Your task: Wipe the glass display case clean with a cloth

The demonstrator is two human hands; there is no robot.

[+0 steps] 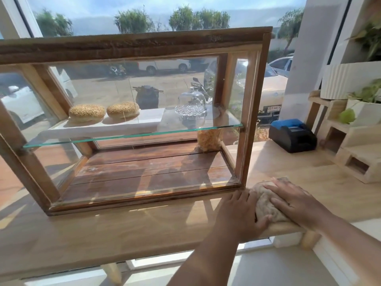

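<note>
Left hand (239,215) flat on desk (103,234), fingers (237,198) straight, thumb against cloth (265,200). Right hand (296,201) flat on top of cloth, fingers extended, not clenched. Cloth sits bunched on desk, just beside front right corner of case (132,44). Buns (86,112) and glass dome (190,100) on its shelf (132,136).

The display case (132,46) front seems open; printer (292,135), wooden blocks (354,162) flank right.

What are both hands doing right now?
Left hand: open, flat on the counter, thumb against the cloth.
Right hand: open, pressing flat on the cloth.
</note>
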